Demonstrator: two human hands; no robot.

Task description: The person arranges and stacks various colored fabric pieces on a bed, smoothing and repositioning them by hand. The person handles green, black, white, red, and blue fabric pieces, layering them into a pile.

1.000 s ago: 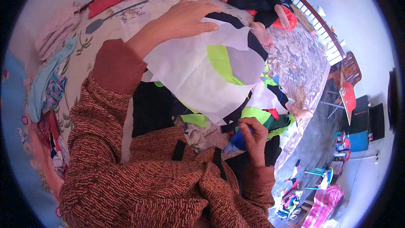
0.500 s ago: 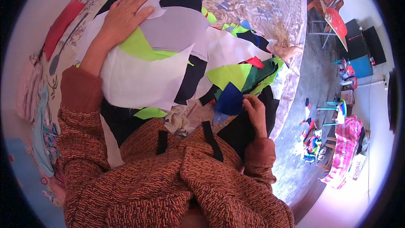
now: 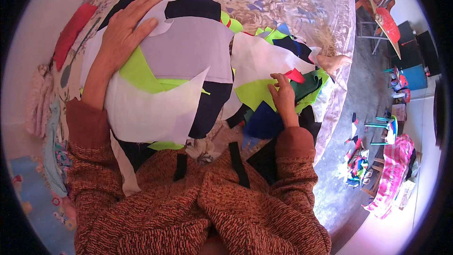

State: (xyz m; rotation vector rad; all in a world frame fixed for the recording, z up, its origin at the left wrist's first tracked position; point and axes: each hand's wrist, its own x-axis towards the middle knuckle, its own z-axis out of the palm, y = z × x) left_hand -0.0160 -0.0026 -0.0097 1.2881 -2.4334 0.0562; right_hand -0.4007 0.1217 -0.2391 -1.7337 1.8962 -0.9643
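Bed (image 3: 283, 7), one, floral-sheeted, lying under all the cloth from where I stand. Layered pile (image 3: 188, 49), grey, white, lime and black, on the person's left. White piece (image 3: 264, 54), to the pile's right, its far edge slanting rightward and nearer. Lime piece (image 3: 255, 92), just near side of the white, broad from left to right, narrowing toward the person; immediately left of the right hand, the nearer of the two. Left hand (image 3: 123, 30), flat on the pile's far left, thumb spread from fingers. Right hand (image 3: 284, 99), thumb and fingertips apart, nothing visibly pinched; contact cannot be told. Navy piece (image 3: 263, 122), left of its wrist. Red scrap (image 3: 296, 76), just right of its fingers
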